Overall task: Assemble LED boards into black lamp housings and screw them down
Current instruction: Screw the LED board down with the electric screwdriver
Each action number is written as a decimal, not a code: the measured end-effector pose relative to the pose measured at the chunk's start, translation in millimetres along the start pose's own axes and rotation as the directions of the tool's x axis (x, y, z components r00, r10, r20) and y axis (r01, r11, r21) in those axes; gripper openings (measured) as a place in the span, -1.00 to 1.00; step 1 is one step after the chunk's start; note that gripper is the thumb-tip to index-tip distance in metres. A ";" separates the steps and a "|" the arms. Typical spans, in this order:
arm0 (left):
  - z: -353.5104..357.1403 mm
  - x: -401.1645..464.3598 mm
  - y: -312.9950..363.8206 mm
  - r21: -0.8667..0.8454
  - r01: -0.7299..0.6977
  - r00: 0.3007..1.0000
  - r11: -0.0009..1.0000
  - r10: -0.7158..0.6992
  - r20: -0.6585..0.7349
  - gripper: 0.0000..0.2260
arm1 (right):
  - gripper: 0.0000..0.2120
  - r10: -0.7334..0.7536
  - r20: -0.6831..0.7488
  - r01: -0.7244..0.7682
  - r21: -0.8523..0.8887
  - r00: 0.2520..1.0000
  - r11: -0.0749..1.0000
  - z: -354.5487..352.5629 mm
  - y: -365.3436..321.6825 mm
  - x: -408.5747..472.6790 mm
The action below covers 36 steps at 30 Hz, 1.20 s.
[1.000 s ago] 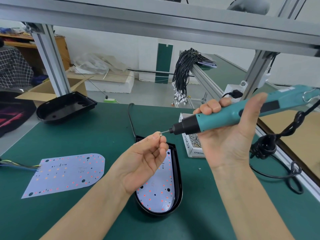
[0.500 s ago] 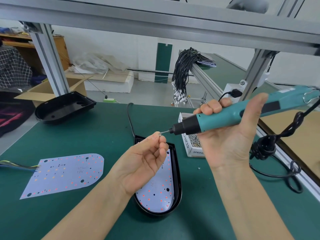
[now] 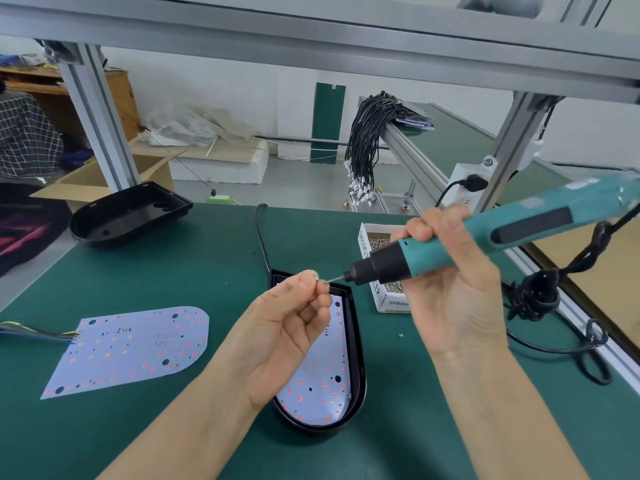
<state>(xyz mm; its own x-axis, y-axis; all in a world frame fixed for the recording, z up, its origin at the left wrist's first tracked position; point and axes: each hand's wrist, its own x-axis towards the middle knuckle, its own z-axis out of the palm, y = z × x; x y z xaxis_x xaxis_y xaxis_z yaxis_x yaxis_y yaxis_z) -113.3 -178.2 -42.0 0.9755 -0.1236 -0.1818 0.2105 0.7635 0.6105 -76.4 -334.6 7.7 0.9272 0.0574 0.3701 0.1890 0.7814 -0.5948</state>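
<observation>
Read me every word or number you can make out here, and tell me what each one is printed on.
"12V": on the loose white LED board lying on the green mat.
"SPRIN...", cut off by the right hand: front of the small white cardboard screw box.
Vertical print on the box's left side: partly hidden, unreadable.
Grey label on the teal electric screwdriver: too blurred.

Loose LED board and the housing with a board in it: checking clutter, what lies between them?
Head view: only the left hand and forearm, held above bare green mat.
</observation>
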 end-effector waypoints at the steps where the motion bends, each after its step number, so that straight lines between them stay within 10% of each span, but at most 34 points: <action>1: -0.7 -0.7 -1.3 0.015 -0.015 1.000 1.000 0.015 -0.002 -0.90 | -0.68 -0.013 -0.027 0.013 -0.017 1.000 1.000 0.4 1.3 -1.7; 36: 2.4 -2.9 -10.2 0.039 -0.028 0.999 0.999 0.028 0.016 -0.90 | -0.82 -0.021 -0.124 0.026 0.035 0.992 0.999 -8.5 2.1 -5.8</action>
<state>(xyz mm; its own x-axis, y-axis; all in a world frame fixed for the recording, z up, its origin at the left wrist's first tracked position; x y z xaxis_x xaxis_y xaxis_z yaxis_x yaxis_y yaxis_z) -118.2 -187.2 -45.8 0.9819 -0.1129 -0.1522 0.1853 0.7414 0.6450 -78.6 -338.6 -1.8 0.9559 -0.0363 0.2915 0.2013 0.8037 -0.5599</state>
